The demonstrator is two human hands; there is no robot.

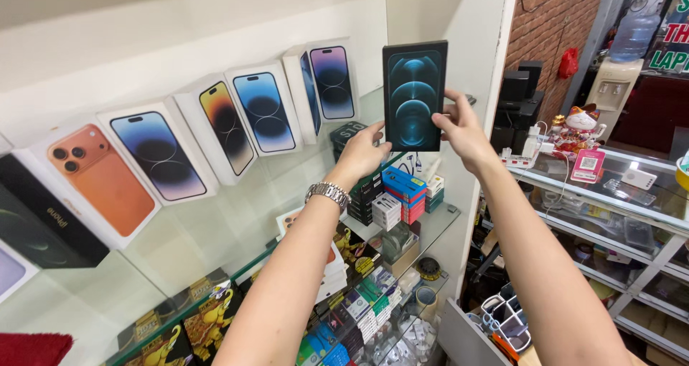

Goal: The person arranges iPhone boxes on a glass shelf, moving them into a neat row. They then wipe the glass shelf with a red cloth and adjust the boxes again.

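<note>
Both my hands hold up a black phone box [415, 93] with blue rings on its front, upright at the right end of a glass shelf [215, 230]. My left hand [364, 151], with a metal watch on the wrist, grips the box's lower left edge. My right hand [459, 128] grips its right edge. To the left of the box, a row of white phone boxes [251, 111] leans against the white back wall, their fronts facing me.
Under the glass shelf lie stacks of small accessory boxes [402, 190] and coloured packets. On the right stands a glass counter [610, 194] with chargers, a cat figurine and a pink card. A brick wall and a water dispenser [621, 64] stand behind it.
</note>
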